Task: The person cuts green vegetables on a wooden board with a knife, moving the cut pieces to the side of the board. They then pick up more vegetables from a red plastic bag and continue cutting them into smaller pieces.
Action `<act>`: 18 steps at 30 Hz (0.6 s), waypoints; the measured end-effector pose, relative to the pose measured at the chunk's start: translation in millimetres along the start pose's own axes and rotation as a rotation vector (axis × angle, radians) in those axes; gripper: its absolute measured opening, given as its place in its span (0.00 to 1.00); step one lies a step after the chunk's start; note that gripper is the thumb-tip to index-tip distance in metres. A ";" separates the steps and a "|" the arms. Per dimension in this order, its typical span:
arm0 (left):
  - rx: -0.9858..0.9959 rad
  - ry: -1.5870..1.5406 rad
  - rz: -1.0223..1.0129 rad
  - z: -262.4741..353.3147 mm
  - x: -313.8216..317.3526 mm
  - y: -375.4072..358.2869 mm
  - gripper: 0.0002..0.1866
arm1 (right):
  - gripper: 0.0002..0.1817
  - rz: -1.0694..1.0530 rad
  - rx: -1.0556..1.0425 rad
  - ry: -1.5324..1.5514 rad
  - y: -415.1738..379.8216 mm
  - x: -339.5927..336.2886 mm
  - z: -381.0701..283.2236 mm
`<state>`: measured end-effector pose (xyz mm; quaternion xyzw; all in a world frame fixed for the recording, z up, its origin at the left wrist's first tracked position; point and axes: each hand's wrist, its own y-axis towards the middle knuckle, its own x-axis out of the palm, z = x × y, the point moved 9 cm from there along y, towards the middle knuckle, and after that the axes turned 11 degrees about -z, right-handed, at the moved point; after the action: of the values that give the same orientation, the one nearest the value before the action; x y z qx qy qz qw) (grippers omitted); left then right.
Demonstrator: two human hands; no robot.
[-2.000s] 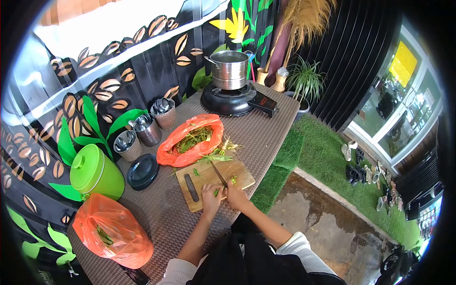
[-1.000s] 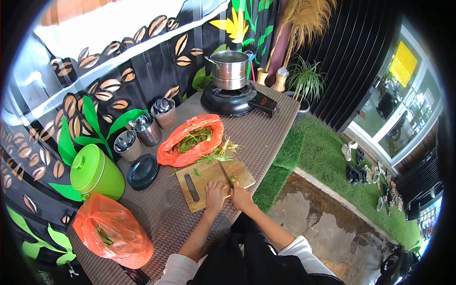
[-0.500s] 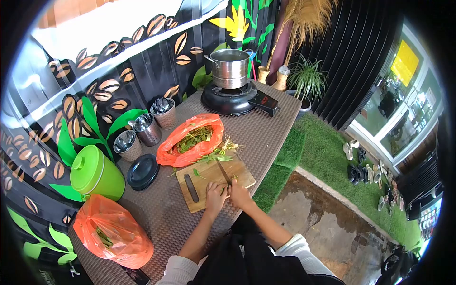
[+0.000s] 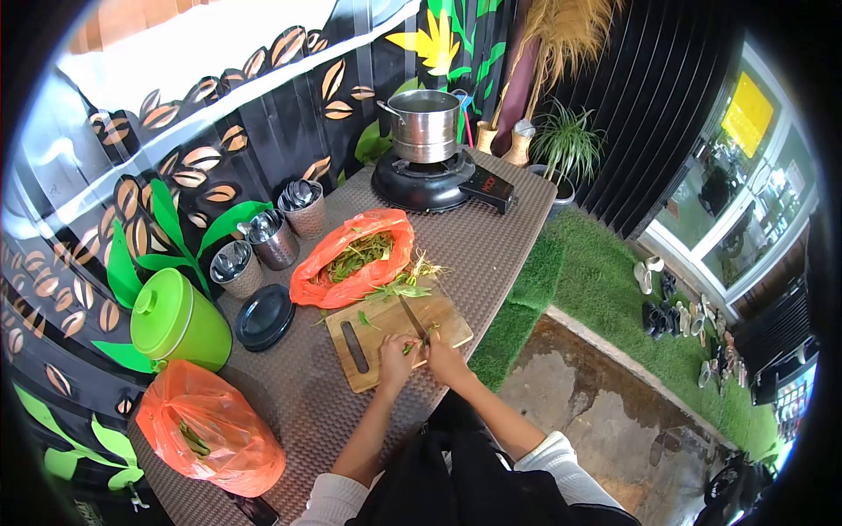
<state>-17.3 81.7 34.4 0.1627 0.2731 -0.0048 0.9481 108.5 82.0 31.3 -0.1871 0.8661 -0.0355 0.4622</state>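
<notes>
My right hand is closed round the handle of a knife, whose blade points away from me over the wooden cutting board. Close beside it on the left, my left hand pinches a small bit of green stems above the board's near edge. A loose leaf lies on the board. At its far edge rests a bunch of greens with pale roots. Behind the board, an open orange plastic bag holds more greens.
A pot stands on a black portable stove. Left are cutlery cups, dark plates, a green lidded container and a second orange bag. The table's edge runs along the right.
My left hand has turned and opened a little away from my right hand, showing the green stems between its fingers. The knife has barely moved.
</notes>
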 end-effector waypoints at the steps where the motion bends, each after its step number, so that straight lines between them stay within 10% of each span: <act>1: -0.043 -0.006 -0.002 -3.4 1.1 -1.2 0.04 | 0.14 -0.010 0.041 -0.022 -9.3 1.2 -0.8; 18: -0.144 -0.008 0.061 -9.0 -5.2 -8.6 0.05 | 0.14 -0.070 0.130 -0.089 -25.2 13.3 -6.0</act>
<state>-27.2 76.0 27.3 0.1025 0.2640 0.0431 0.9581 104.3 53.2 30.2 -0.1883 0.8335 -0.0997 0.5098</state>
